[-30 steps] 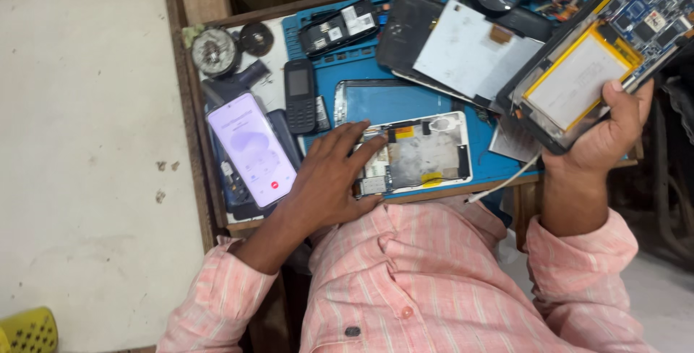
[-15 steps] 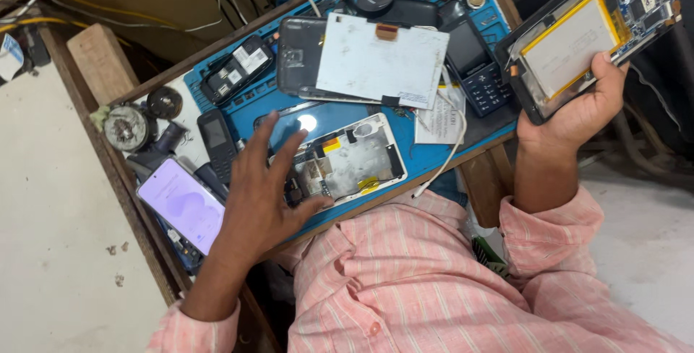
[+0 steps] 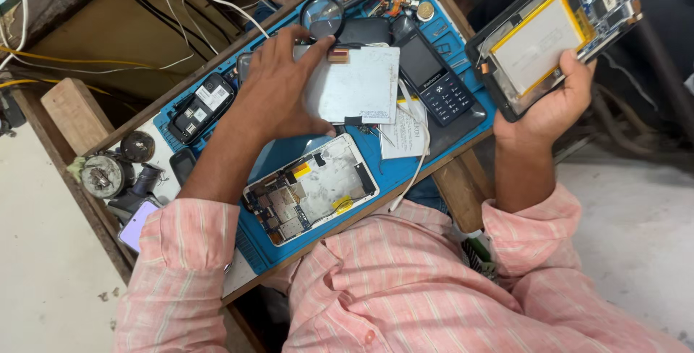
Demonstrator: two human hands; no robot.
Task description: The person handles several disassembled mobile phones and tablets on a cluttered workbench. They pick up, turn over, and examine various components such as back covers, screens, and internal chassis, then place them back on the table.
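On the blue mat (image 3: 434, 154) that covers my tabletop (image 3: 69, 111), my left hand (image 3: 278, 89) has moved up from the opened phone body (image 3: 311, 188) near my chest, where it rested half a second ago, and now lies spread, fingers open, on the grey metal back plate (image 3: 361, 85) further up the mat. So the work has passed from the lower phone to that plate. The phone body lies untouched below my forearm, its circuit board showing. My right hand (image 3: 553, 103) is closed around the lower edge of the opened tablet (image 3: 553, 31), held off the right side of the tabletop with its pale yellow-edged battery facing up, much as it was a second ago. A black keypad phone (image 3: 434, 82) lies just right of the plate, a magnifying glass (image 3: 322, 14) just above it, touching neither hand.
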